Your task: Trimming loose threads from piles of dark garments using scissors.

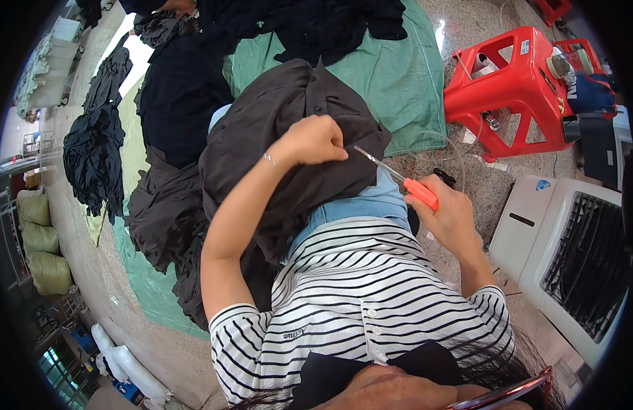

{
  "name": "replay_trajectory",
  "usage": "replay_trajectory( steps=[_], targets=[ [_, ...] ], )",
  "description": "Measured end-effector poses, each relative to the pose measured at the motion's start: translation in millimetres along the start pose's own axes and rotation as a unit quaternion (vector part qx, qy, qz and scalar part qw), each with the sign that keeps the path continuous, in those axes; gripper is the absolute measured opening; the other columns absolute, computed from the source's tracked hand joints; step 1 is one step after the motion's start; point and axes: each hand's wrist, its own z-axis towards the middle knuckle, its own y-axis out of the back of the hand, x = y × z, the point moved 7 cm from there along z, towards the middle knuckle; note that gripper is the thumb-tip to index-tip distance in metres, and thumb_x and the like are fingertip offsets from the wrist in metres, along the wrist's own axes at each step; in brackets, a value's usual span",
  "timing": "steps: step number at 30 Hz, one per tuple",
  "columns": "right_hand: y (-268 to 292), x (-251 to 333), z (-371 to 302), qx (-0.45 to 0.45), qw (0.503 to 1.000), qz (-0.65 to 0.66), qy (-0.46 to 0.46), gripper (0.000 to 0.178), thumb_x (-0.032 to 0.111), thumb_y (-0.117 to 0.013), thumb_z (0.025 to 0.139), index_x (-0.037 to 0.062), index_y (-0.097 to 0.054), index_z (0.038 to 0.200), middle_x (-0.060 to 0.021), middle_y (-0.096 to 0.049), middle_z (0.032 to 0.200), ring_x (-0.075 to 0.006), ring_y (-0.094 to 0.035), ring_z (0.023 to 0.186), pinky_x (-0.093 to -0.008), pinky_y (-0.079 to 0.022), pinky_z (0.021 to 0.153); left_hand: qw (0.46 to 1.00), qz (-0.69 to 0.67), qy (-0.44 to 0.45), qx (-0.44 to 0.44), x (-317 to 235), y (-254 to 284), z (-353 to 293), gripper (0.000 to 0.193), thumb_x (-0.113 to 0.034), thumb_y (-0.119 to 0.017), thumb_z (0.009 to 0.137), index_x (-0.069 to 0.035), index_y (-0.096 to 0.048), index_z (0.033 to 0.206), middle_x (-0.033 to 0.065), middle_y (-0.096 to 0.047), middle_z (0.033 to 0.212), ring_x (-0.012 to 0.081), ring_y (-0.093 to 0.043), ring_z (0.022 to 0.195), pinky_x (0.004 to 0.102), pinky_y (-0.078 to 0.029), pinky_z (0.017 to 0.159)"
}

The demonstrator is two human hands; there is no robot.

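A dark brown-grey garment (289, 92) with buttons lies bunched across my lap, over light blue jeans (361, 205). My left hand (316, 140) is just above the cloth, its fingers curled together in a pinch. Whatever is between those fingertips is hidden or too small to see. In my right hand (450, 208) is an orange-handled tool (420, 193) with a slim, pointed metal end. Its exact kind does not show. The tip points up and left, close to my left fingertips but apart from them.
Heaps of dark clothes (176, 102) lie left and ahead on a green sheet (412, 75). At the right stand a red plastic stool (508, 92) and a white air cooler (535, 219). Part of another person (180, 7) shows at the top. Stuffed yellow-green sacks (46, 253) sit far left.
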Motion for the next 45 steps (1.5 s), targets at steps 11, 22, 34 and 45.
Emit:
replay_trajectory(
  steps=[11,22,34,45],
  targets=[
    [-19,6,-9,0.015,0.999,-0.035,0.021,0.032,0.034,-0.074,0.085,0.0064,-0.059,0.087,-0.0143,-0.064,0.072,-0.0375,-0.062,0.060,-0.0432,-0.047,0.051,0.977,-0.151,0.129,0.080,23,-12,12,0.018,-0.015,-0.076,0.079,0.003,-0.071,0.078,0.0074,-0.063,0.066,0.0142,-0.059,0.053,0.0279,-0.049,0.051],
    [-6,-31,-20,-0.017,0.994,-0.080,-0.073,0.031,0.036,-0.070,0.089,0.0072,-0.057,0.091,-0.0150,-0.065,0.074,-0.0402,-0.063,0.065,-0.0480,-0.047,0.054,0.996,-0.092,0.017,0.006,-3,-33,42,0.030,-0.014,-0.072,0.082,0.007,-0.069,0.104,0.0125,-0.071,0.084,0.0165,-0.065,0.076,0.0302,-0.051,0.072],
    [-10,-32,-17,-0.015,0.993,-0.076,-0.084,0.033,0.037,-0.070,0.088,0.0070,-0.058,0.086,-0.0168,-0.064,0.068,-0.0406,-0.063,0.063,-0.0483,-0.047,0.053,0.951,-0.290,0.102,-0.043,34,-48,53,0.017,-0.007,-0.070,0.082,0.005,-0.073,0.094,0.0067,-0.068,0.074,0.0099,-0.060,0.073,0.0280,-0.048,0.068],
    [-12,-30,-11,-0.011,0.993,-0.082,-0.086,0.037,0.043,-0.069,0.088,0.0071,-0.056,0.087,-0.0173,-0.065,0.069,-0.0405,-0.064,0.063,-0.0493,-0.048,0.053,0.964,-0.245,0.102,-0.007,32,-45,55,0.010,-0.002,-0.065,0.089,0.005,-0.068,0.095,0.0017,-0.067,0.080,0.0056,-0.058,0.071,0.0222,-0.047,0.066]
  ],
)
